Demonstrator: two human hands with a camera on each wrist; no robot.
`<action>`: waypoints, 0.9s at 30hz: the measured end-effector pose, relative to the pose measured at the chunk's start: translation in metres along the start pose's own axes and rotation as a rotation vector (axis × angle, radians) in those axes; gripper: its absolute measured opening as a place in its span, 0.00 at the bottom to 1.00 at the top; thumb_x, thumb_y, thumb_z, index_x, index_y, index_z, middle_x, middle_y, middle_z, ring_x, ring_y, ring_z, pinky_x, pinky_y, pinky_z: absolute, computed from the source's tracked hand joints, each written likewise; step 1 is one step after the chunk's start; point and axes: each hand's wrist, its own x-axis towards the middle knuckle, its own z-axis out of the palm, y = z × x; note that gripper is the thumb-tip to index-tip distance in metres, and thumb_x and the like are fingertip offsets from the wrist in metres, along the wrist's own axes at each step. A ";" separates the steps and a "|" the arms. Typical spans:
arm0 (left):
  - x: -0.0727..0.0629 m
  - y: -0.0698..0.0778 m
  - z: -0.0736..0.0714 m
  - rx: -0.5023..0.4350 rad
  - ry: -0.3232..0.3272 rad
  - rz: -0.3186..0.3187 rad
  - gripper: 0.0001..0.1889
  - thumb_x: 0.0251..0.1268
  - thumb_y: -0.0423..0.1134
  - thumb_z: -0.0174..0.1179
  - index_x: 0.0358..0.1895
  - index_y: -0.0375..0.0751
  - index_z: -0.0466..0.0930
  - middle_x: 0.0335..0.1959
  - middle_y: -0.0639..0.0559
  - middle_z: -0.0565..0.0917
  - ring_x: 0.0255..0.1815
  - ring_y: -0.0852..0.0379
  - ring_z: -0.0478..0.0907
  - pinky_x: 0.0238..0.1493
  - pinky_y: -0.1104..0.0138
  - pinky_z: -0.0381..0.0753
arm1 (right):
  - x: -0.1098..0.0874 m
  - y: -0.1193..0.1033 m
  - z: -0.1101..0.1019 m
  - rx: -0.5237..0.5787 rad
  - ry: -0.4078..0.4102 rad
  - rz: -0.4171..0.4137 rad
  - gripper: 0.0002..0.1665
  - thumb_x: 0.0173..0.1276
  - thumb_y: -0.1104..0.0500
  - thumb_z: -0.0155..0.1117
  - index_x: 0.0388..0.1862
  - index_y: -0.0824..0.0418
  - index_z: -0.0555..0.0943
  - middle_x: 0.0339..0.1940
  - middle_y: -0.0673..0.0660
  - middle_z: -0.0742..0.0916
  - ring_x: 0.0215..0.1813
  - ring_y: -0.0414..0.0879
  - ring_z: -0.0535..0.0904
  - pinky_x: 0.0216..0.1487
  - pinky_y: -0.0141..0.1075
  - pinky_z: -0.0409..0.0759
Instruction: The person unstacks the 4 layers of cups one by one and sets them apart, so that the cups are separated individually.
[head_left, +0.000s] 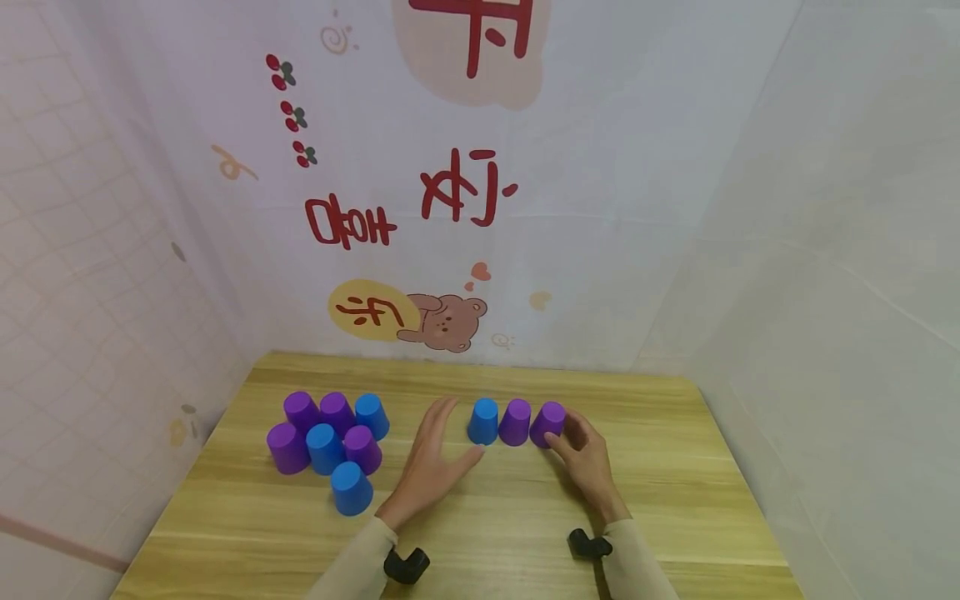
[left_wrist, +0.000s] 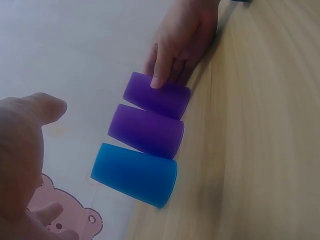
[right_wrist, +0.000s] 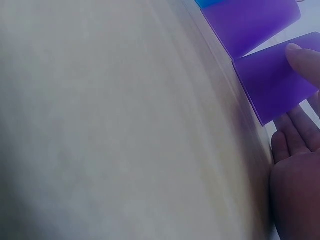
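Note:
Three upside-down cups stand in a row on the wooden table: a blue cup [head_left: 483, 422] at the left, a purple cup [head_left: 515, 423] in the middle and another purple cup [head_left: 547, 426] at the right end. My right hand [head_left: 588, 462] holds the right-end cup, thumb on its near side and fingers round its right side, as the right wrist view also shows with this purple cup [right_wrist: 277, 80]. Left of the blue cup [left_wrist: 135, 172], my left hand [head_left: 431, 467] is spread, thumb and fingers apart, touching nothing.
Several more upside-down cups, purple [head_left: 288, 448] and blue [head_left: 351, 488], stand grouped on the left part of the wooden table [head_left: 510, 533]. A printed cloth wall [head_left: 600, 250] rises behind the table's back edge, with further cloth at both sides.

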 end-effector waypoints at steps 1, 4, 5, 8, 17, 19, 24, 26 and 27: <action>0.002 -0.001 0.002 -0.002 0.001 -0.003 0.46 0.75 0.54 0.75 0.90 0.53 0.62 0.93 0.44 0.61 0.93 0.34 0.59 0.88 0.26 0.62 | 0.000 0.000 0.000 0.001 0.001 0.000 0.35 0.77 0.56 0.80 0.79 0.59 0.80 0.77 0.63 0.87 0.83 0.59 0.79 0.89 0.50 0.73; 0.009 -0.004 0.008 -0.015 0.003 0.014 0.46 0.75 0.56 0.74 0.90 0.53 0.63 0.92 0.43 0.63 0.92 0.32 0.61 0.87 0.24 0.62 | 0.000 0.000 0.000 0.008 0.005 -0.001 0.35 0.77 0.57 0.80 0.78 0.60 0.80 0.77 0.64 0.87 0.83 0.59 0.79 0.89 0.52 0.73; 0.011 -0.006 0.010 -0.015 0.011 0.036 0.45 0.76 0.57 0.73 0.90 0.52 0.63 0.91 0.42 0.64 0.91 0.31 0.62 0.86 0.23 0.63 | 0.000 0.000 0.000 0.013 0.006 0.001 0.35 0.76 0.58 0.81 0.78 0.60 0.81 0.76 0.63 0.87 0.83 0.59 0.79 0.89 0.52 0.73; 0.019 -0.018 0.018 -0.016 0.033 0.124 0.45 0.77 0.61 0.70 0.90 0.53 0.63 0.90 0.41 0.66 0.90 0.32 0.64 0.86 0.24 0.65 | 0.000 0.000 0.000 0.016 0.011 -0.001 0.35 0.76 0.58 0.81 0.78 0.60 0.81 0.76 0.64 0.87 0.82 0.60 0.80 0.89 0.50 0.75; 0.034 -0.015 0.025 0.022 -0.025 0.028 0.42 0.78 0.51 0.72 0.89 0.50 0.64 0.89 0.37 0.67 0.90 0.30 0.65 0.85 0.23 0.64 | -0.001 0.000 0.000 0.016 0.010 -0.003 0.35 0.76 0.58 0.81 0.78 0.60 0.80 0.77 0.64 0.87 0.83 0.60 0.79 0.86 0.37 0.76; 0.035 -0.015 0.027 0.038 -0.037 0.003 0.42 0.79 0.48 0.72 0.89 0.50 0.64 0.90 0.39 0.67 0.90 0.32 0.65 0.87 0.26 0.65 | -0.001 0.000 0.000 0.023 0.004 -0.006 0.35 0.76 0.58 0.80 0.78 0.60 0.80 0.77 0.64 0.87 0.83 0.60 0.79 0.87 0.41 0.76; 0.038 -0.016 0.030 0.053 -0.043 -0.012 0.40 0.79 0.46 0.73 0.88 0.51 0.65 0.89 0.43 0.69 0.90 0.36 0.66 0.88 0.31 0.67 | -0.001 -0.002 0.001 0.028 -0.008 -0.017 0.34 0.77 0.58 0.80 0.78 0.61 0.80 0.77 0.65 0.87 0.83 0.61 0.78 0.89 0.54 0.73; 0.039 -0.017 0.031 0.050 -0.039 -0.012 0.40 0.78 0.45 0.73 0.88 0.50 0.66 0.88 0.43 0.69 0.89 0.37 0.68 0.88 0.31 0.68 | -0.001 -0.002 0.001 0.023 -0.007 -0.017 0.34 0.77 0.58 0.80 0.78 0.61 0.80 0.77 0.65 0.86 0.83 0.61 0.78 0.90 0.56 0.72; 0.040 -0.018 0.032 0.047 -0.036 -0.012 0.40 0.78 0.44 0.73 0.87 0.50 0.67 0.88 0.43 0.70 0.89 0.37 0.68 0.88 0.32 0.68 | -0.001 -0.002 0.001 0.022 -0.006 -0.015 0.34 0.77 0.58 0.80 0.78 0.61 0.80 0.77 0.65 0.86 0.83 0.61 0.78 0.90 0.56 0.72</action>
